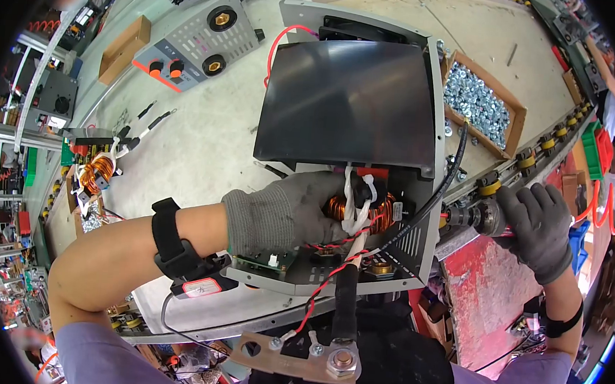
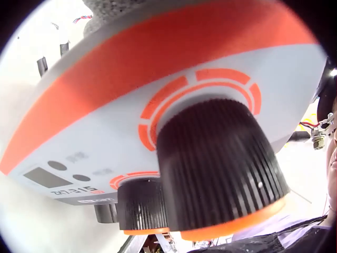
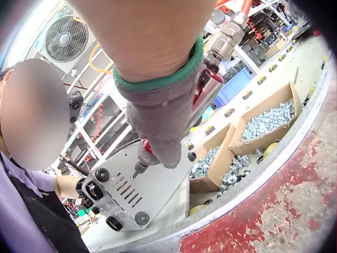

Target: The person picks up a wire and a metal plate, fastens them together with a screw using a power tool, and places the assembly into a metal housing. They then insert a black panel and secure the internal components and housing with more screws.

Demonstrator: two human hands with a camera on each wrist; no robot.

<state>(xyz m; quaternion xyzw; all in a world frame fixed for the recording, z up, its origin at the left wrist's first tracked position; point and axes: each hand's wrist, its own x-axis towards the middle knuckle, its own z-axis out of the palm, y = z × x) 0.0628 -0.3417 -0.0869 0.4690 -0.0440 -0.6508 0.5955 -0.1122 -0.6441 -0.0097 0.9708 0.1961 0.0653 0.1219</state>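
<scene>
An open metal housing (image 1: 428, 254) stands in front of me, with a black sheet (image 1: 350, 99) over its far part. Inside it, my gloved left hand (image 1: 285, 208) holds a copper-wound coil (image 1: 394, 211); white sleeved leads cross the coil and its fingertips are partly hidden. My gloved right hand (image 1: 539, 226) grips an air screwdriver (image 1: 477, 217) lying sideways at the housing's right wall. In the right wrist view the driver's tip (image 3: 138, 172) is right at the slotted side panel (image 3: 158, 184). The left wrist view is filled by the front panel (image 2: 105, 121) and its black knobs (image 2: 216, 163).
A cardboard box of bolts (image 1: 517, 125) stands right of the housing, with loose ones nearby. Another unit with orange knobs (image 1: 197, 41) stands back left. A second coil assembly (image 1: 95, 173) lies far left. A metal bar (image 1: 295, 362) on a cable hangs in front of my body.
</scene>
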